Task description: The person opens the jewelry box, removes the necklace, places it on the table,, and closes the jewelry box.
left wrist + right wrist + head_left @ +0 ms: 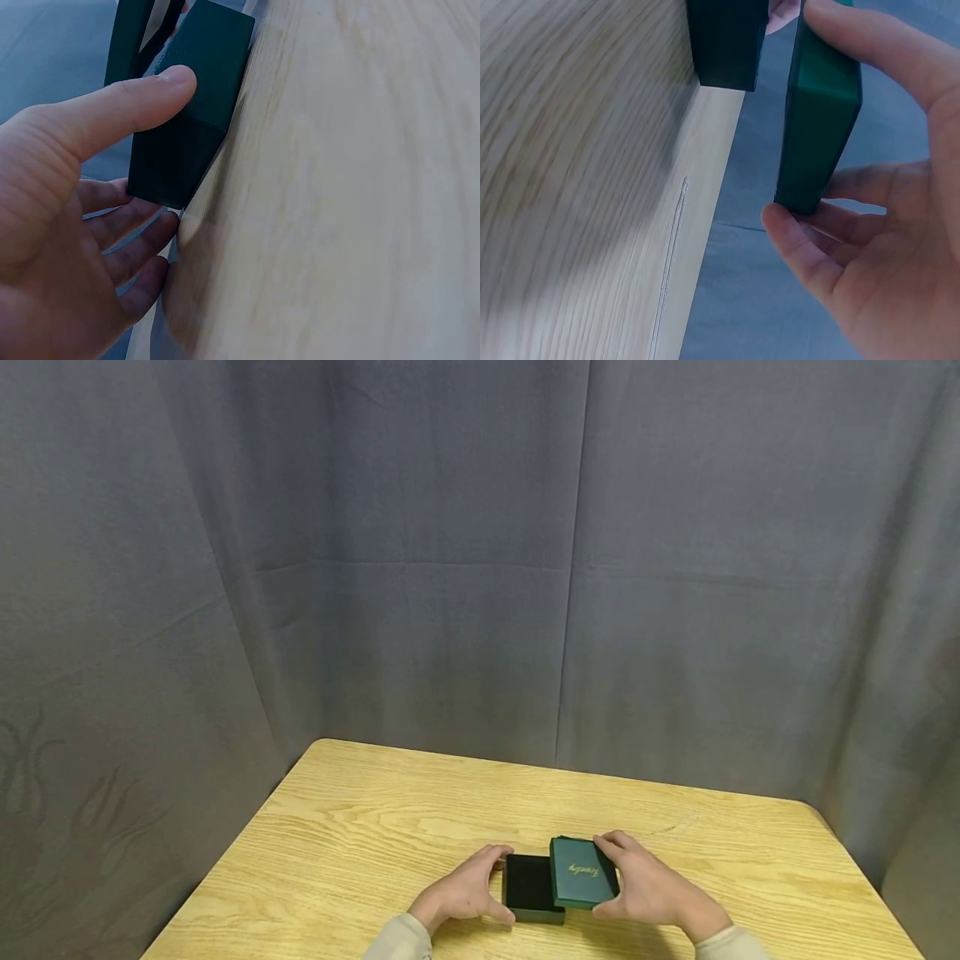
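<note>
A dark green jewelry box base [534, 916] with a black lining sits on the wooden table. My left hand [468, 889] grips it from the left, the thumb on the near side and the fingers round the far side. Between the thumb and fingers of my right hand [648, 885] is the green box lid [584, 877], with gold lettering on top. It hangs above the right part of the base, which it hides in the head view. In the right wrist view a gap separates the lid [819, 120] from the base [727, 45].
The light wooden table [375, 827] extends to the left, right and back of the box. Grey curtains [450, 568] hang behind the table and along both sides. A pale scratch [675, 828] marks the tabletop beyond my right hand.
</note>
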Available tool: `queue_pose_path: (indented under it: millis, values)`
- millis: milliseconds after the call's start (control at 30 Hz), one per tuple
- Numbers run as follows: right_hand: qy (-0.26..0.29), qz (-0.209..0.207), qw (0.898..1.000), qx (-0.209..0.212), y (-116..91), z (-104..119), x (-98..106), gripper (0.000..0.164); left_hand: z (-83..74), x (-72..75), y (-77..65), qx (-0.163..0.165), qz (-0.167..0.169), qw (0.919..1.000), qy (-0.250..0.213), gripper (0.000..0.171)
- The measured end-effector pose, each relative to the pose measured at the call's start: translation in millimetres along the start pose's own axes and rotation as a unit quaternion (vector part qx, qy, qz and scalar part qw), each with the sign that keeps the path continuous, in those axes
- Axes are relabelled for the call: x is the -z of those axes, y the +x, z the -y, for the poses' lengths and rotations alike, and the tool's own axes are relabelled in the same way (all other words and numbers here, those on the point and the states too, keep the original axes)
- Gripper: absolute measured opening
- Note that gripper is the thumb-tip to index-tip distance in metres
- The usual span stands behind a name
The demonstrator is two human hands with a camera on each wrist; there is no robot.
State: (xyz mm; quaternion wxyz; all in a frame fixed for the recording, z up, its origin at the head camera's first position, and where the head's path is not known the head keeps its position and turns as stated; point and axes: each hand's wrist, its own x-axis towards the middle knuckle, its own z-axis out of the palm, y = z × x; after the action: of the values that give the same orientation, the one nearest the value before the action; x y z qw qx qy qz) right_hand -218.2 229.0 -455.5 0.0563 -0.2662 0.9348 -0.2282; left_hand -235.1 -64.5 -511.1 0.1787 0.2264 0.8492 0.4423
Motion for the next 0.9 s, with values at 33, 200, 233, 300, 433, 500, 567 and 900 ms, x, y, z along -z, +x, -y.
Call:
queue_pose_path:
  millis: [33,200,233,300,433,500,567,900]
  values:
    - [0.0,0.001,1.0,0.001,0.6,0.6,-0.3,0.1,0.2,0.1,0.0,0.0,0.001,1.0,-0.001,0.088]
    - [-0.006,-0.005,1.0,0.009,3.9,3.9,-2.5,0.099,-0.1,0.3,0.4,0.002,0.002,1.0,-0.006,0.087]
    - [-0.007,-0.007,1.0,0.011,4.6,4.4,-3.1,0.099,-0.2,0.4,0.6,0.002,0.003,1.0,-0.006,0.087]
    - [-0.007,-0.009,1.0,0.013,5.7,5.8,-4.4,0.099,-0.1,0.7,0.5,0.001,0.003,1.0,-0.003,0.087]
    - [-0.003,-0.008,1.0,0.01,7.4,8.5,-6.7,0.1,0.7,0.6,0.5,-0.001,0.004,1.0,0.002,0.087]
    - [-0.001,-0.007,1.0,0.008,8.2,10.0,-7.5,0.101,0.6,0.1,0.7,-0.001,0.004,1.0,0.001,0.087]
    - [0.001,-0.004,1.0,0.005,9.2,11.6,-8.1,0.101,0.1,-0.2,0.6,0.0,0.003,1.0,-0.002,0.087]
    - [-0.007,-0.016,1.0,0.012,14.6,17.2,-13.5,0.1,-2.3,-0.8,0.8,0.005,-0.004,1.0,-0.007,0.086]
